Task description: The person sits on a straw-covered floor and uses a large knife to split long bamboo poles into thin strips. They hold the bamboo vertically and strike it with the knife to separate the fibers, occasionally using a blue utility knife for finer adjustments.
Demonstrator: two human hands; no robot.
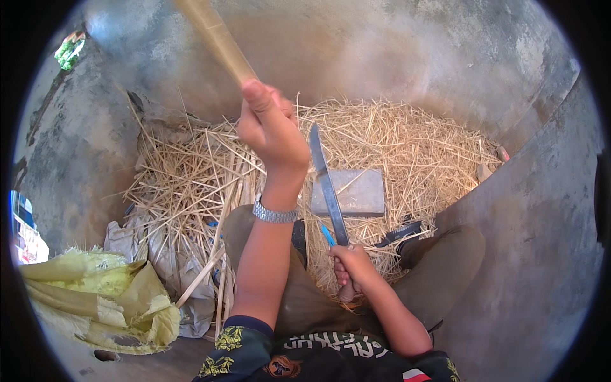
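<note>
My left hand (272, 127), raised in front of me with a metal-banded watch (275, 211) on the wrist, is closed around the lower end of a pale bamboo strip (215, 37). The strip slants up and out past the top edge. Lower down, my right hand (353, 264) grips the handle of a machete (331, 196), its long dark blade pointing upward and slightly left. A thin blue stick-like piece (328, 235) shows beside the right fingers; whether they hold it I cannot tell. Behind the blade lies a grey rectangular block (359, 192) with a splinter on top.
Bamboo slivers and shavings (407, 146) cover the floor ahead, with longer strips (191, 172) piled on the left. A frayed yellow sack (108, 299) lies at lower left. Grey walls (394, 57) enclose the spot. A dark object (404, 233) sits beside my right knee.
</note>
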